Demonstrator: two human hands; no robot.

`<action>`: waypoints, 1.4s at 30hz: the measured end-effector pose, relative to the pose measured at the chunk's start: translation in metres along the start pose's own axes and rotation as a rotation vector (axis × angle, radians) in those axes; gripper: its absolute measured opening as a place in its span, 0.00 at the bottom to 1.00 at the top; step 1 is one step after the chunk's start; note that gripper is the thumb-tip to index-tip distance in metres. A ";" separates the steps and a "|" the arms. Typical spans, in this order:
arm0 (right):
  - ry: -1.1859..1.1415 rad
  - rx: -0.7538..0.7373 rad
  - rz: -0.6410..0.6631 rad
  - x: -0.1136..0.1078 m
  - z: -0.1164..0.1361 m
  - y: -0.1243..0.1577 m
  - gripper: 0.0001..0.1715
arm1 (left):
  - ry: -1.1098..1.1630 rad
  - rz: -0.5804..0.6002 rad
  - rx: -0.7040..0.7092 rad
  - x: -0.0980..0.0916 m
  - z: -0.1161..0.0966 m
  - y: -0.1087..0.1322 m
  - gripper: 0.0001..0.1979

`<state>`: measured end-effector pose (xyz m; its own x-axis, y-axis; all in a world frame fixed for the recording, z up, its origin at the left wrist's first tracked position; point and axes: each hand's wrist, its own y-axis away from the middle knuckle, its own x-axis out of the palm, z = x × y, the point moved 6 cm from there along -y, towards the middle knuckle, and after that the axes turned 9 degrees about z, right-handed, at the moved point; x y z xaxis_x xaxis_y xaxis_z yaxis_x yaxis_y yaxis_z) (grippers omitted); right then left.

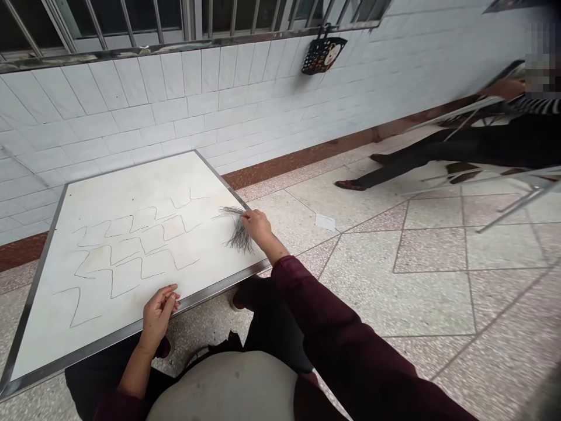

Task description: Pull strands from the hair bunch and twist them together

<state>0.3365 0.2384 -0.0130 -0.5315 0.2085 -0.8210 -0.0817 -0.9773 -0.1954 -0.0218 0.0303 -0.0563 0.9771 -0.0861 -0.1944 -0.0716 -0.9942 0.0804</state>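
My right hand is at the table's right edge, its fingertips pinched at a tangled bunch of thin dark bent wires. How many strands it grips is too small to tell. My left hand rests over the front edge, palm turned inward, fingers loosely bent and a little apart, with nothing visible in them. Across the white tabletop lie several single wires, such as a zigzag wire, spread out in rough rows. Another bent wire lies apart at the near left.
A metal rim borders the table, which stands by a white tiled wall. From the barred window hangs a dark patterned bag. A white piece of paper lies on the floor. To the right, a person sits with legs stretched out.
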 end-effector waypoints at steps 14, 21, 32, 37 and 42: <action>0.091 0.095 0.084 0.027 0.018 -0.003 0.08 | -0.007 0.009 -0.010 0.000 0.000 -0.001 0.18; -0.066 0.192 0.101 0.004 0.023 0.020 0.09 | -0.013 -0.007 -0.007 0.000 0.000 -0.001 0.19; -0.366 0.174 0.016 -0.007 0.012 0.030 0.14 | -0.039 -0.018 0.006 0.000 0.000 -0.001 0.18; -0.419 0.134 0.044 0.001 0.010 0.028 0.13 | -0.039 -0.023 0.007 0.000 0.002 -0.002 0.19; -0.364 0.090 0.091 0.007 0.014 0.026 0.13 | -0.051 -0.013 0.008 0.000 0.002 -0.002 0.19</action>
<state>0.3192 0.2142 -0.0164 -0.8032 0.1097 -0.5855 -0.0853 -0.9940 -0.0691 -0.0218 0.0323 -0.0581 0.9666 -0.0766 -0.2447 -0.0613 -0.9957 0.0696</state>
